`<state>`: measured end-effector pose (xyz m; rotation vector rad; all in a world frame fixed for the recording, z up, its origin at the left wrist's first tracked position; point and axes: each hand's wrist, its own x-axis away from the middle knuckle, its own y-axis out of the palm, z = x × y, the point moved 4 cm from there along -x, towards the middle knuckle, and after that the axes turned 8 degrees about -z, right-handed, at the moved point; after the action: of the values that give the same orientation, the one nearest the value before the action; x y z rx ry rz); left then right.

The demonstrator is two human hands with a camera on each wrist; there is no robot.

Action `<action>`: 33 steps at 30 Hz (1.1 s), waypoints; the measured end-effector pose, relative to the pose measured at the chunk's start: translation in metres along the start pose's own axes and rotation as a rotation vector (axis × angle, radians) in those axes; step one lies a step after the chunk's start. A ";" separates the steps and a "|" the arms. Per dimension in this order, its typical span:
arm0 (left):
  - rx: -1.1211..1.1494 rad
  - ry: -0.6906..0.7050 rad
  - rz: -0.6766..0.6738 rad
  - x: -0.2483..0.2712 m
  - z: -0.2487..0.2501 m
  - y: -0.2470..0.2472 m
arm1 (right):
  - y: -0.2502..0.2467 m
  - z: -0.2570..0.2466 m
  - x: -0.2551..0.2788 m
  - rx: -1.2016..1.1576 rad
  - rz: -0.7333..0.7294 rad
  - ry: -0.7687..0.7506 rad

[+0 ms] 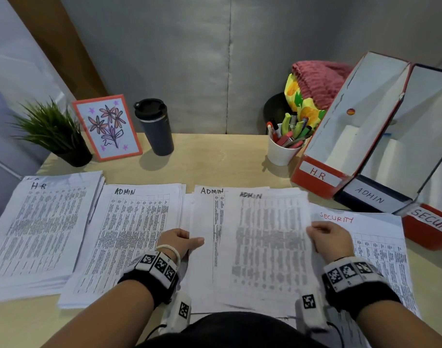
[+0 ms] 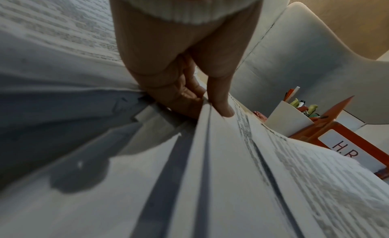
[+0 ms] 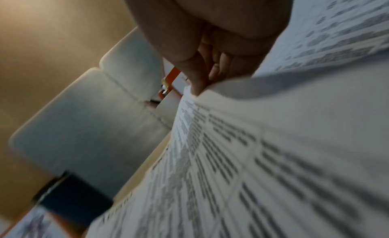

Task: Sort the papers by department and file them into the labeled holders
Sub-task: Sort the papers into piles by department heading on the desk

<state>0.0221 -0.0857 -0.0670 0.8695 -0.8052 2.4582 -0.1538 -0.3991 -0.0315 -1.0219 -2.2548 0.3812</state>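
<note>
Printed sheets lie in piles on the desk: an HR pile (image 1: pixel 41 227) at far left, an ADMIN pile (image 1: pixel 129 237) beside it, a middle stack (image 1: pixel 204 247) topped by an ADMIN sheet, and a SECURITY pile (image 1: pixel 380 247) on the right. My left hand (image 1: pixel 182 241) pinches the middle stack's left edge, thumb (image 2: pixel 221 100) on top. My right hand (image 1: pixel 328 238) pinches the right edge of a blurred ADMIN sheet (image 1: pixel 267 242) raised over the middle stack; its thumb (image 3: pixel 195 81) presses the paper (image 3: pixel 273 141). Three holders stand at right: red H.R. (image 1: pixel 323 177), dark ADMIN (image 1: pixel 370 197), red SECURITY (image 1: pixel 431 222).
Along the back of the desk stand a potted plant (image 1: pixel 54 131), a framed flower drawing (image 1: pixel 106 126), a dark travel mug (image 1: pixel 155 126) and a white cup of pens (image 1: pixel 285 144). A pink knit and patterned cloth (image 1: pixel 312 89) sit behind the holders. A grey padded wall backs the desk.
</note>
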 end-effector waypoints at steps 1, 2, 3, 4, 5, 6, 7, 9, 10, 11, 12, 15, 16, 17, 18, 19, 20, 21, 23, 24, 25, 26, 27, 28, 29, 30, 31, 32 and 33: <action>-0.004 -0.008 0.000 0.001 0.001 0.000 | -0.011 -0.001 0.000 -0.035 0.033 0.012; -0.001 -0.011 0.000 0.000 0.000 0.000 | -0.022 0.000 -0.001 -0.057 0.053 0.023; 0.004 -0.015 0.001 -0.001 0.000 -0.001 | -0.031 0.001 -0.001 -0.064 0.068 0.031; 0.002 -0.015 0.005 -0.002 -0.001 -0.001 | -0.040 0.004 -0.003 -0.058 0.081 0.040; -0.011 -0.012 0.013 -0.001 -0.001 -0.002 | -0.047 0.006 -0.003 -0.045 0.098 0.048; -0.036 0.000 0.019 -0.001 0.000 -0.003 | -0.053 0.011 -0.005 -0.041 0.111 0.063; -0.069 0.011 0.024 0.000 0.000 -0.003 | -0.058 0.014 -0.006 -0.043 0.123 0.079; -0.107 0.050 0.045 0.003 0.003 -0.004 | -0.061 0.023 -0.011 -0.072 0.116 0.096; -0.094 0.074 0.052 0.005 0.003 -0.004 | -0.059 0.026 -0.013 -0.094 0.094 0.102; -0.072 0.097 0.061 0.007 0.004 -0.004 | -0.056 0.029 -0.015 -0.125 0.063 0.106; -0.066 0.124 0.071 0.008 0.004 -0.004 | -0.050 0.031 -0.017 -0.166 0.023 0.106; -0.114 0.195 0.101 0.009 0.004 -0.005 | -0.025 0.031 -0.018 -0.267 -0.117 0.113; -0.117 0.204 0.106 0.008 0.004 -0.005 | -0.015 0.027 -0.016 -0.297 -0.163 0.107; -0.106 0.204 0.104 0.008 0.004 -0.006 | -0.005 0.023 -0.014 -0.311 -0.206 0.098; -0.092 0.203 0.096 0.007 0.003 -0.006 | 0.005 0.019 -0.013 -0.323 -0.235 0.085; -0.075 0.206 0.090 0.008 0.003 -0.006 | 0.014 0.017 -0.012 -0.317 -0.257 0.072; -0.062 0.208 0.077 0.008 0.003 -0.007 | 0.023 0.013 -0.012 -0.301 -0.272 0.058; -0.057 0.207 0.064 0.009 0.004 -0.007 | 0.030 0.010 -0.012 -0.273 -0.284 0.042; -0.110 0.204 0.022 0.010 0.006 -0.006 | 0.044 0.004 -0.012 -0.214 -0.314 0.032; -0.130 0.197 -0.008 0.010 0.007 -0.005 | 0.051 0.002 -0.012 -0.207 -0.330 0.033; -0.138 0.187 -0.033 0.011 0.007 -0.005 | 0.057 -0.001 -0.011 -0.199 -0.344 0.035; -0.132 0.173 -0.070 0.012 0.008 -0.003 | 0.061 -0.004 -0.009 -0.186 -0.350 0.033; -0.123 0.163 -0.105 0.013 0.009 -0.002 | 0.065 -0.006 -0.007 -0.163 -0.354 0.022; -0.119 0.164 -0.140 0.011 0.009 -0.001 | 0.069 -0.007 -0.008 -0.135 -0.358 0.005; -0.121 0.164 -0.164 0.012 0.009 0.000 | 0.071 -0.006 -0.010 -0.115 -0.359 -0.008; -0.113 0.162 -0.180 0.011 0.009 0.001 | 0.072 -0.007 -0.009 -0.108 -0.353 -0.015; -0.105 0.161 -0.187 0.013 0.010 0.001 | 0.071 -0.007 -0.009 -0.105 -0.345 -0.012; -0.107 0.160 -0.194 0.012 0.008 0.002 | 0.070 -0.006 -0.008 -0.109 -0.345 -0.004; -0.118 0.153 -0.197 0.012 0.007 0.001 | 0.069 -0.005 -0.007 -0.114 -0.357 0.006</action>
<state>0.0160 -0.0888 -0.0545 0.6751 -0.7631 2.2498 -0.1074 -0.3592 -0.0645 -0.6511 -2.4147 0.0970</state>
